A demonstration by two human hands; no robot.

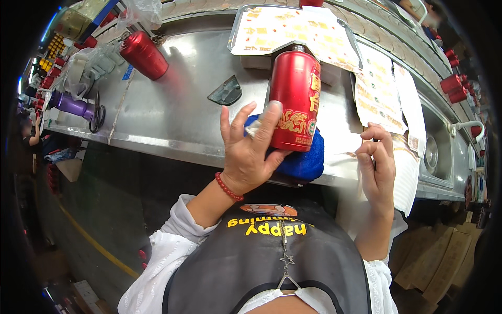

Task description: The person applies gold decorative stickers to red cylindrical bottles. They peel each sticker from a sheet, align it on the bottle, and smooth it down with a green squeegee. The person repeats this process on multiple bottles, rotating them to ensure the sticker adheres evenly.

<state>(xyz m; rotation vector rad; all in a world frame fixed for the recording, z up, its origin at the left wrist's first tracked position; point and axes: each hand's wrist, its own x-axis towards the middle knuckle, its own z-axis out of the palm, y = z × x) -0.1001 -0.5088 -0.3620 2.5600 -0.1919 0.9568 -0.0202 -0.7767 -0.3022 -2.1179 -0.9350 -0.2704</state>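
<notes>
A red metallic bottle [294, 97] with gold decoration lies tilted on a blue cloth pad [308, 163] at the counter's near edge. My left hand [250, 149] is against its lower left side: the index finger presses on the side and the thumb is at the base. The other fingers spread away from it, and a small whitish piece [253, 128] shows between them. To the right, apart from the bottle, my right hand [377, 162] is raised with fingers loosely bent and apart; nothing shows in it. A sheet of gold labels [377, 94] lies beyond it.
Another label sheet covers a tray [236, 31] behind the bottle. A dark wedge-shaped scraper [226, 91] lies on the metal counter [193, 118]. Farther left are another red bottle [144, 56] and a purple tool with a cord [73, 108]. A sink [436, 146] is at right.
</notes>
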